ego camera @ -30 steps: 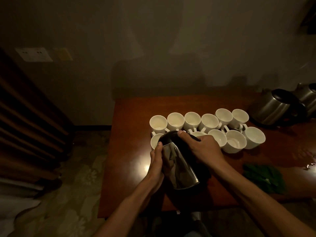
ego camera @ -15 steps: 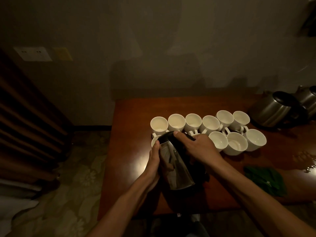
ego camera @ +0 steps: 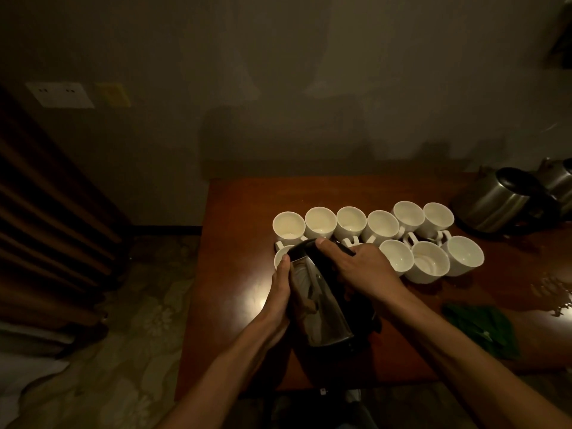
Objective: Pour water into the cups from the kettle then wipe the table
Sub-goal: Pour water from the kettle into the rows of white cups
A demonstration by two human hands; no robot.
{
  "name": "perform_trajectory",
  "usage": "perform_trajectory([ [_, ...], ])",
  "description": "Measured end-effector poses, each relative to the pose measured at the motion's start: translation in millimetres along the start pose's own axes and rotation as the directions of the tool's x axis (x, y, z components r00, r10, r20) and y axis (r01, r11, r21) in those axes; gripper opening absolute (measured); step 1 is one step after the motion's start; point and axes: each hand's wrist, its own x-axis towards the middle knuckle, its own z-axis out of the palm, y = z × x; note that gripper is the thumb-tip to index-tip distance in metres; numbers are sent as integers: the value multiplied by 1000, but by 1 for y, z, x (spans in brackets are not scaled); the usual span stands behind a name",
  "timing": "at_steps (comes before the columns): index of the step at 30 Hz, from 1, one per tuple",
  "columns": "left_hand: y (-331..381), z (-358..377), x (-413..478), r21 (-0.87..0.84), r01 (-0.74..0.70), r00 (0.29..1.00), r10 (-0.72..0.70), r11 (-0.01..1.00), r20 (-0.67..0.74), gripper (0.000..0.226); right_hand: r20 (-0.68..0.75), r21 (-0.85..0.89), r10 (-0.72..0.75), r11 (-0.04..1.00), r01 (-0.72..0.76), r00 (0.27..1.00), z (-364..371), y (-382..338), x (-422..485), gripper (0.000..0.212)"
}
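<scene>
The pouring is judged to be under way and not finished. Two rows of white cups (ego camera: 320, 222) are set out on the wooden table (ego camera: 244, 218), from about eleven to two o'clock of the kettle (ego camera: 322, 308). A pale sheen is seen in the bottom of some of them, which may be water, but in this dim light the fill of each cup cannot be told. The kettle is held tilted forward, its spout end lowered over the front-row cup (ego camera: 279, 259) at eleven o'clock, which is mostly hidden behind it; no stream of water can be made out. The wiping is judged not yet begun: the green cloth (ego camera: 483, 329) lies untouched near the table's front edge at about three o'clock of the kettle, and glints near the right edge, perhaps spilled water, are left on the wood. The left hand (ego camera: 280, 294) is laid flat against the kettle's steel side at nine o'clock, the fingers straight and pressed to the metal as a support, not wrapped round it. The right hand (ego camera: 363, 270) is brought over from two o'clock, its fingers curled round the dark top and handle of the kettle, the thumb stretched along the lid. A second kettle (ego camera: 495, 205) and a third kettle (ego camera: 560, 184) stand idle at the far right corner.
</scene>
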Motion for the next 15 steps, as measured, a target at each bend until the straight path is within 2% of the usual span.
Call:
perform_trajectory([
  [15,10,4,-6,-14,43,999,-44,999,-27,125,16,97,5,995,-7,1000,0,14,6,61],
])
